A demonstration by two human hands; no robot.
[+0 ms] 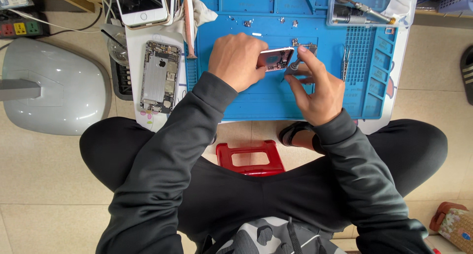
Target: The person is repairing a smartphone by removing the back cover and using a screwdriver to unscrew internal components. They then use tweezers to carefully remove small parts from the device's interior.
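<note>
A red stool [250,158] sits nearest, just under the bench's near edge. On the blue mat [256,93], the right hand [318,89] pinches a screwdriver [294,66] against the pink phone housing [274,59], which the left hand [235,61] grips near the mat's middle. An opened grey phone [159,76] lies by the left edge, and a clear tool tray [367,7] stands at the far right corner.

I saw a matt blue rubbery mat [276,98], and on it the pink phone shell [276,58] looked like smooth metal with a dull sheen, while the tool [294,66] beside it had a grey metal shaft. The open phone [158,76] to the left showed bare brushed metal, the white phone [140,5] a glossy glass face. The stool [249,158] was shiny red plastic, my sleeves [182,150] soft matt dark cloth, and the floor [44,170] smooth pale tile.
</note>
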